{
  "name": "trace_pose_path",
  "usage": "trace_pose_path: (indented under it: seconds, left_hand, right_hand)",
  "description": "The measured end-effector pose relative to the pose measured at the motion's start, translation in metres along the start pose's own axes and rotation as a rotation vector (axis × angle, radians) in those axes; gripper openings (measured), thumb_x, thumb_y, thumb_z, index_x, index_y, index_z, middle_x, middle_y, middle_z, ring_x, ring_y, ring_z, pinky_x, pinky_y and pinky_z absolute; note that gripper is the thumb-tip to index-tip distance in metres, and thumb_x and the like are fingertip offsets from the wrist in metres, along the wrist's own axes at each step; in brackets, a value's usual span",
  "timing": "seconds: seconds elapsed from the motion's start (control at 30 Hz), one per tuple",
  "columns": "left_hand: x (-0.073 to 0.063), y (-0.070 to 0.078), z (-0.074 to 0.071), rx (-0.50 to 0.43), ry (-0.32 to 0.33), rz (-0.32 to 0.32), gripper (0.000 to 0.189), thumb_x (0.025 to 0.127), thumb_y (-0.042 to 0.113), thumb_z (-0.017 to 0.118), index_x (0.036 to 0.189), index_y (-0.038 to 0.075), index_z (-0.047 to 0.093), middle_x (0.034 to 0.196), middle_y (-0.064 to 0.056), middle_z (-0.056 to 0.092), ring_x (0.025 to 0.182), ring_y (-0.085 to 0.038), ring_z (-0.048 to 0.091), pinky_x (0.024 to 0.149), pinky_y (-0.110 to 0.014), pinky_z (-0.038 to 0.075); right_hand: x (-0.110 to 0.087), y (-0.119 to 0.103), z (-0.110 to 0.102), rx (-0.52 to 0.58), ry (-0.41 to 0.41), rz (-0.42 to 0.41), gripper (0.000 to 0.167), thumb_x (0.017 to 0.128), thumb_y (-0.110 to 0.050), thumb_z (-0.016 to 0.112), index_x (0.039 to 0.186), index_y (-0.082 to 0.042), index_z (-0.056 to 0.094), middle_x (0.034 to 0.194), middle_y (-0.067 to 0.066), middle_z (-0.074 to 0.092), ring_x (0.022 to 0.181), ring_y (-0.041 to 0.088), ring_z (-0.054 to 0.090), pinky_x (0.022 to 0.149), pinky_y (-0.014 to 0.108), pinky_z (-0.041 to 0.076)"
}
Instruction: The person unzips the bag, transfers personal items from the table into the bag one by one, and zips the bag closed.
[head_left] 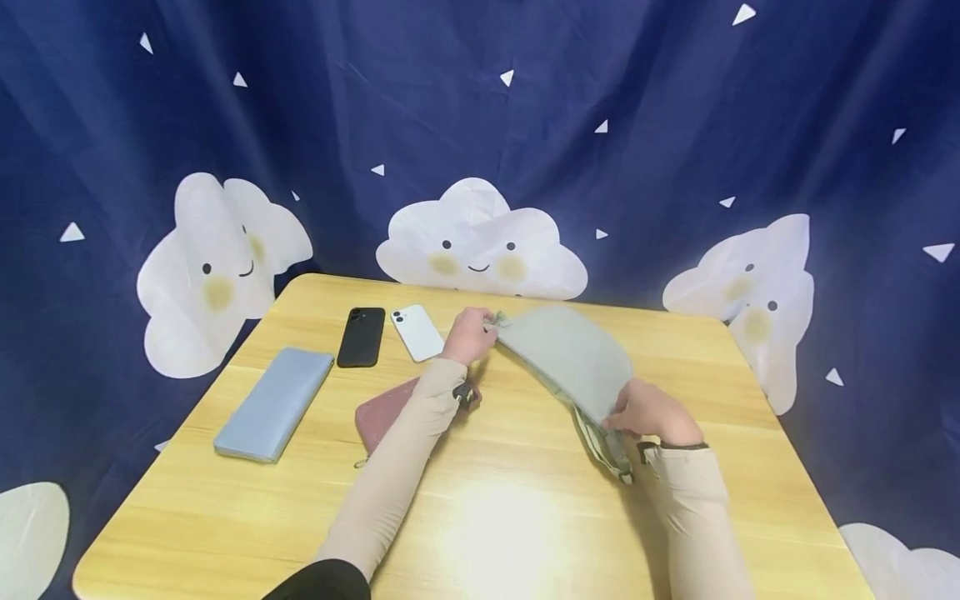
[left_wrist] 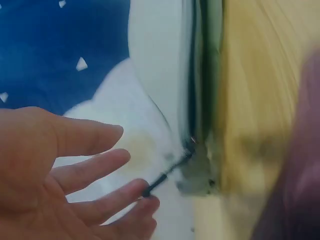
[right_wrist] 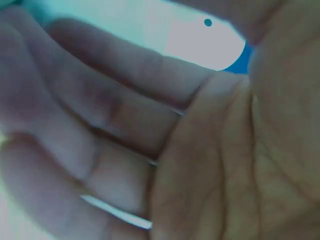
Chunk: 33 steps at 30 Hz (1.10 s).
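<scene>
Both arms stretch forward, left hand farther out and pinching, right hand turned inward with fingers curled.

Head view: bright, mostly sharp. White glare burns out the tabletop near the middle of its near edge; source apparently overhead. Soft shadow along the inner side of the right sleeve. Curtain darker, with paler streaks on its folds. Left wrist view: dimmer; pouch smeared, wallet out of focus. Right wrist view: cyan cast, background partly blown out, right hand soft and shaded.
</scene>
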<state>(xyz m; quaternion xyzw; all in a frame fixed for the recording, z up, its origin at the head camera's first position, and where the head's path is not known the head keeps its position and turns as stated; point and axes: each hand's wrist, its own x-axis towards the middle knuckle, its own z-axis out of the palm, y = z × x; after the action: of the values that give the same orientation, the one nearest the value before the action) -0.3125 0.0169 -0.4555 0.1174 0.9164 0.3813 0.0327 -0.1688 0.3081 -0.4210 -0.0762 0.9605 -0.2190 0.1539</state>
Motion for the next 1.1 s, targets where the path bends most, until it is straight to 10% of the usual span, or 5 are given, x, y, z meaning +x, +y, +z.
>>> trace_pose_path:
  seconds: [0.33, 0.83, 1.1]
  left_hand:
    - [-0.035, 0.025, 0.023, 0.040, -0.020, 0.172, 0.034, 0.102, 0.015, 0.061, 0.133, 0.002, 0.065, 0.147, -0.019, 0.056, 0.143, -0.038, 0.047, 0.121, -0.048, 0.044]
    - [-0.057, 0.038, 0.053, 0.317, -0.278, 0.448, 0.032, 0.105, 0.014, 0.054, 0.133, 0.004, 0.066, 0.137, -0.011, 0.067, 0.132, -0.025, 0.060, 0.116, -0.034, 0.049]
    - [-0.071, 0.050, 0.068, 0.540, -0.304, 0.519, 0.045, 0.103, 0.019, 0.058, 0.147, 0.009, 0.056, 0.146, -0.008, 0.057, 0.133, -0.024, 0.057, 0.116, -0.035, 0.047]
  right_hand:
    - [0.034, -0.036, 0.011, -0.048, 0.092, 0.027, 0.056, 0.087, -0.019, 0.076, 0.052, -0.022, 0.032, 0.051, -0.010, 0.029, 0.049, 0.008, 0.030, 0.046, 0.022, 0.029]
    - [0.051, -0.026, 0.022, -0.057, 0.093, -0.004, 0.033, 0.086, -0.004, 0.070, 0.055, -0.011, 0.058, 0.055, -0.003, 0.055, 0.051, 0.010, 0.046, 0.047, 0.022, 0.040]
    - [0.048, -0.030, 0.016, -0.053, 0.212, -0.057, 0.018, 0.090, -0.005, 0.071, 0.074, 0.000, 0.077, 0.071, 0.009, 0.073, 0.061, 0.019, 0.060, 0.056, 0.030, 0.051]
